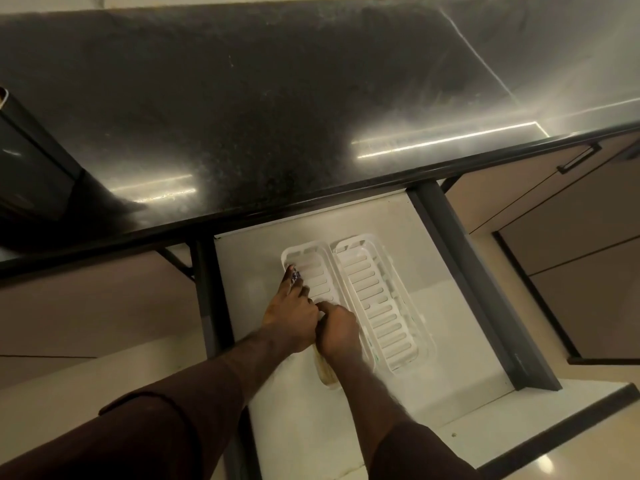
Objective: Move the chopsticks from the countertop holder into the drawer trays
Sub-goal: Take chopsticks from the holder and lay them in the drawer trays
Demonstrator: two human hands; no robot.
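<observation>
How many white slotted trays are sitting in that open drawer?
2. The left tray lies under both hands, partly hidden; the right tray sits beside it, uncovered. Nothing more shows on the drawer floor.

An open drawer point(450, 341) is seen at 6 o'clock, pulled out from under the countertop point(277, 116), which spans 9 to 3 o'clock above it. Two trays are laid side by side in the drawer: the left tray point(311, 268) at 11 o'clock of the right tray point(377, 303), rims touching. Both hands are placed over the left tray's near half, the left hand point(289, 320) just beside the right hand point(337, 332). Closed cabinet fronts point(571, 254) are found at 3 o'clock of the drawer.
</observation>
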